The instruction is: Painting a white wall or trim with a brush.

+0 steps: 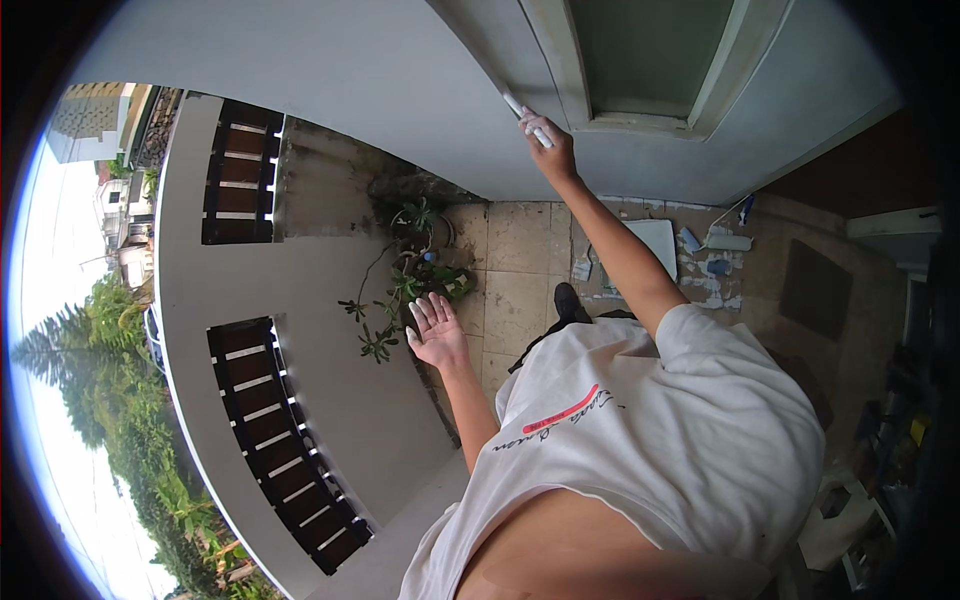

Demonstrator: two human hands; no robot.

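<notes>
My right hand [547, 139], smeared with white paint, is raised and closed around a slim, white-coated tool [512, 103] that looks like a paintbrush. Its far end is at the grey-white wall [390, 90], beside the edge of a recess left of the window frame [637, 124]; whether it touches cannot be told. My left hand [441, 330] is held out palm up with nothing in it. Its fingers are spread a little and have white paint on their tips. Leafy plants [409, 285] show just beyond that hand, lower down.
Paint-spotted sheeting [697, 289] covers part of the tiled floor [517, 292], with a white tray or board [652, 240] and a paint roller [727, 242] on it. A low wall [337, 337] with dark slatted openings [281, 442] runs along the left. A dark mat [816, 289] lies right.
</notes>
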